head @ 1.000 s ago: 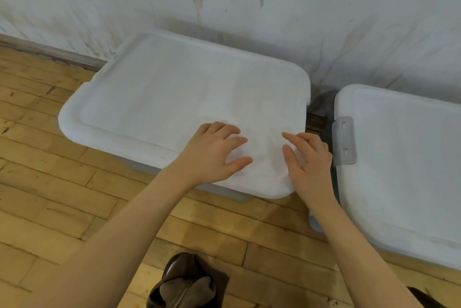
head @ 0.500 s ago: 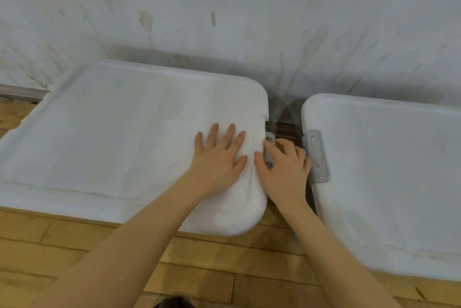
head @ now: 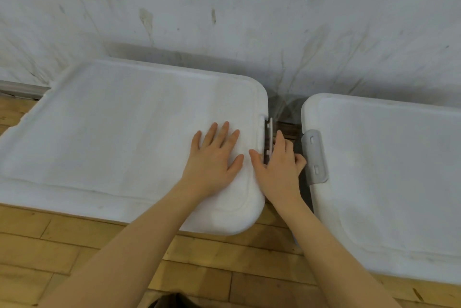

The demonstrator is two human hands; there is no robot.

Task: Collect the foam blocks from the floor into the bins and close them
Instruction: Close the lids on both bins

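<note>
White plastic, thin and likely springy, takes the press of the left hand (head: 214, 158), its grip spread flat on the left bin's lid (head: 129, 138). The right hand (head: 277, 170) has its grip pinched on the grey latch (head: 269, 139) at the lid's right edge, standing upright; it should snap over stiffly. The right bin (head: 389, 178) is latched beside it on the wood floor (head: 224, 267). No foam blocks or writing show.

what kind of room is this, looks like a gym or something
Possibly a gym or activity hall, though that is uncertain: a strip wooden floor, a scuffed white wall, and two lidded storage bins set against it.
</note>
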